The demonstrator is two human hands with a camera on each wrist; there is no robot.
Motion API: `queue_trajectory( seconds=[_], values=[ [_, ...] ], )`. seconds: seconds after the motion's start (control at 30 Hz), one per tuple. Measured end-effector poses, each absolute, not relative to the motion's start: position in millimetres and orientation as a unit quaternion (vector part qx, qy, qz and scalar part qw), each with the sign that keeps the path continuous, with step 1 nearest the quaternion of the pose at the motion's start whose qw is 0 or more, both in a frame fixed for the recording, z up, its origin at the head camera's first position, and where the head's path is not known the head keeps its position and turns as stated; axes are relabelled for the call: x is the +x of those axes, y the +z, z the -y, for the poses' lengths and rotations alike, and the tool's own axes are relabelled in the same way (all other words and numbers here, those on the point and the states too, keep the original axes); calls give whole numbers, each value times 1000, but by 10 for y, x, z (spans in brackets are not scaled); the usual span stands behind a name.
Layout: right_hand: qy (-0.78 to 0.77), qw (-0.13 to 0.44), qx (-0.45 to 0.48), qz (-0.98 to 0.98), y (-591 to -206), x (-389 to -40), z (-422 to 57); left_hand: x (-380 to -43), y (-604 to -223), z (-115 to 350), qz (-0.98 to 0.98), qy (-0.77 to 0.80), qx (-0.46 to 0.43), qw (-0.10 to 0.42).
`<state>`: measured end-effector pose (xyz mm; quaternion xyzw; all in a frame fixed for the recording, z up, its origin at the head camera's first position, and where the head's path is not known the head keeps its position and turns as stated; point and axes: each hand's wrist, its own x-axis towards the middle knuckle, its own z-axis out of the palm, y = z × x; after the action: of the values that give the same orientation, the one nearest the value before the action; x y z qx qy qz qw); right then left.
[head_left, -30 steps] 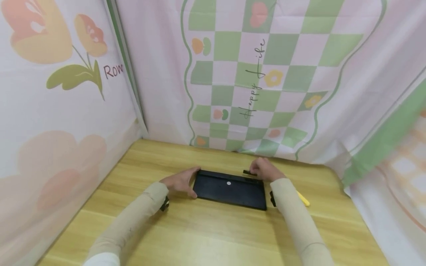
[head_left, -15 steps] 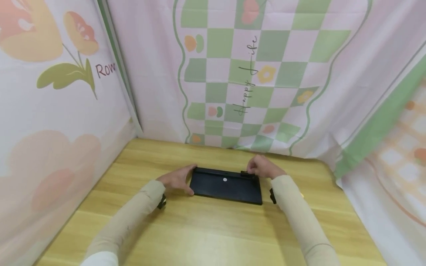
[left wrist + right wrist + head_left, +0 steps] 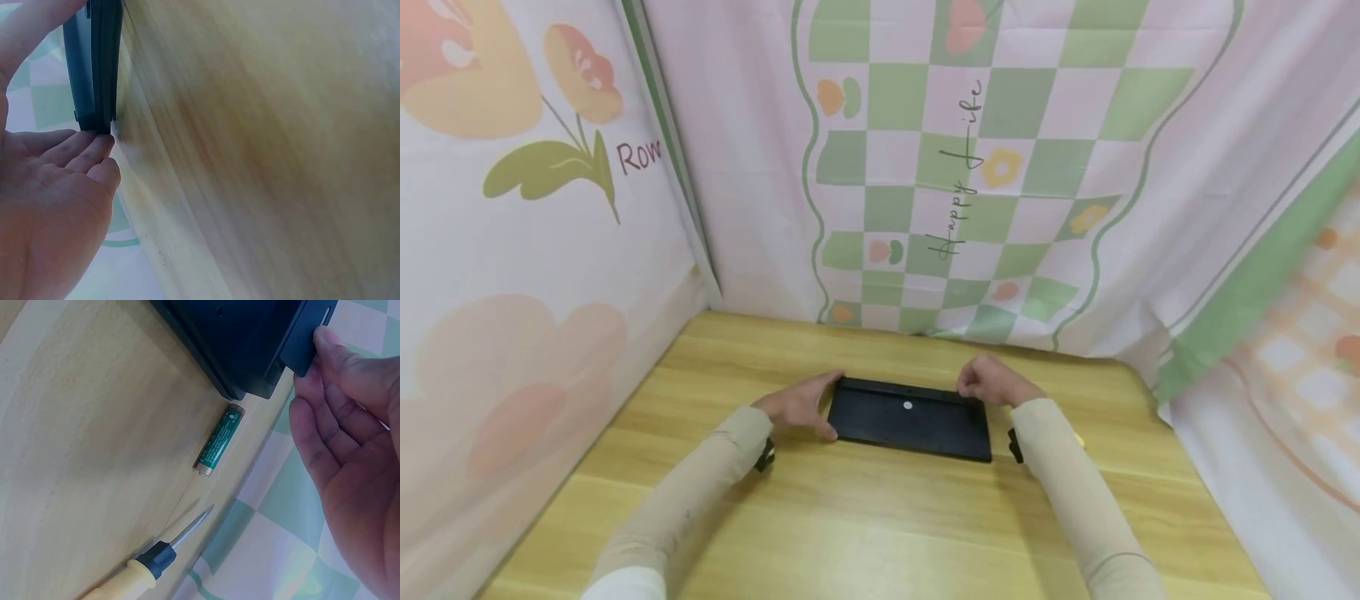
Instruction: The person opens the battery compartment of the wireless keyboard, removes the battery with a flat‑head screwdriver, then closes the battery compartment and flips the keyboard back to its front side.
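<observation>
A black keyboard (image 3: 910,429), underside up by its look, lies on the wooden table with a round white sticker on it. My left hand (image 3: 797,407) spans its left end, thumb at the near corner and fingers at the far one. In the left wrist view, those fingers meet the keyboard's end (image 3: 94,81). At the far right corner, my right hand (image 3: 992,382) pinches a small black battery cover (image 3: 305,340) between thumb and fingers. The cover lies against the raised ridge of the keyboard; the right wrist view cannot show whether it is seated.
Beside the keyboard's right end lies a green battery (image 3: 219,439). A screwdriver (image 3: 134,578) with a yellow handle is close by, mostly covered by the right sleeve in the head view. Printed curtains (image 3: 895,217) stand behind the table and at both sides.
The right hand has brought the battery cover from beyond the keyboard's far edge onto its ridge at the right end. My left hand keeps its place on the keyboard.
</observation>
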<state>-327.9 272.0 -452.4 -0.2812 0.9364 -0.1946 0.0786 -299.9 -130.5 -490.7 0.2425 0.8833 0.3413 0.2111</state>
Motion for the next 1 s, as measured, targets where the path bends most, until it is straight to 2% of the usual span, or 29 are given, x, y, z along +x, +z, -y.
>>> queue_trajectory(
  seconds=[0.57, 0.67, 0.83, 1.0],
  values=[
    [-187, 72, -278, -939, -4577, -3250, -2693, -3021, -4912, 1313, -882, 341, 244, 215],
    [-158, 43, -297, -941, -4594, -3197, -2679, -3027, -4913, 1320, -880, 346, 242, 218],
    [-90, -44, -372, -923, -4656, -3138, -2674, -3029, -4915, 1316, -880, 343, 244, 219],
    [-69, -73, -382, -919, -4717, -3105, -2676, -3028, -4899, 1306, -879, 343, 245, 221]
  ],
)
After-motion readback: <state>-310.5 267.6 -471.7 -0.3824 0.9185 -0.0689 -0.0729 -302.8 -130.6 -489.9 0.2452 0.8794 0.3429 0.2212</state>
